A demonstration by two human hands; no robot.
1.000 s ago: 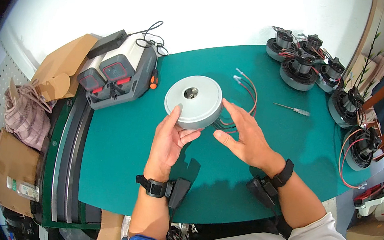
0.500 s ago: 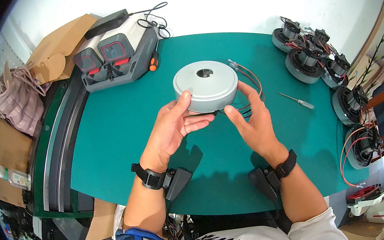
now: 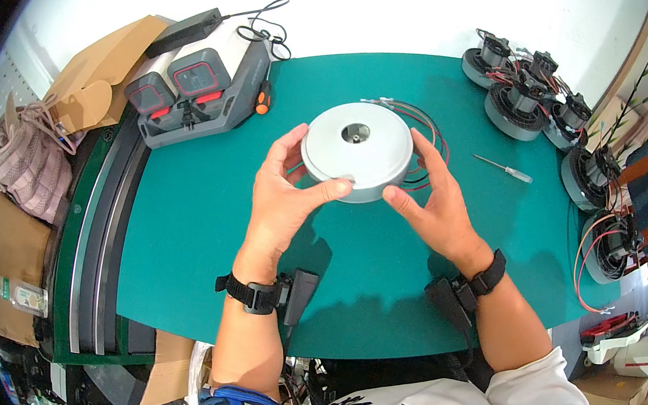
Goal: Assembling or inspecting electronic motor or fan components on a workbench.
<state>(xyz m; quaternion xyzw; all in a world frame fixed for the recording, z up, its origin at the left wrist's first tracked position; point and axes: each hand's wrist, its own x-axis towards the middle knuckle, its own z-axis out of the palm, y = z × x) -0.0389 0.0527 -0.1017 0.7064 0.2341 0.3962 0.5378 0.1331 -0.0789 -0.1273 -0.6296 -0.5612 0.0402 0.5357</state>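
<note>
Between my two hands is a round vacuum-style fan motor (image 3: 332,142), its smooth light-grey metal cover facing up with a hole in the middle. My left hand (image 3: 291,173) grips its left side, the thumb lying on the front rim. From the right, my right hand (image 3: 436,202) holds the rim with thumb and fingers. The motor's underside is hidden. Behind it, red, brown and black wires (image 3: 442,140) with metal end connectors curve out onto the green table mat (image 3: 361,291).
Similar motors (image 3: 515,109) stand wires-up at the far right, several in all. A small screwdriver (image 3: 503,168) lies right of my hands. At the back left are a grey battery-type device (image 3: 204,86), an orange-handled screwdriver (image 3: 263,101) and an open cardboard box (image 3: 97,75).
The motor has shifted slightly right and its top has tilted more level. My left hand has moved from beneath it to its left side, thumb on the front rim.
</note>
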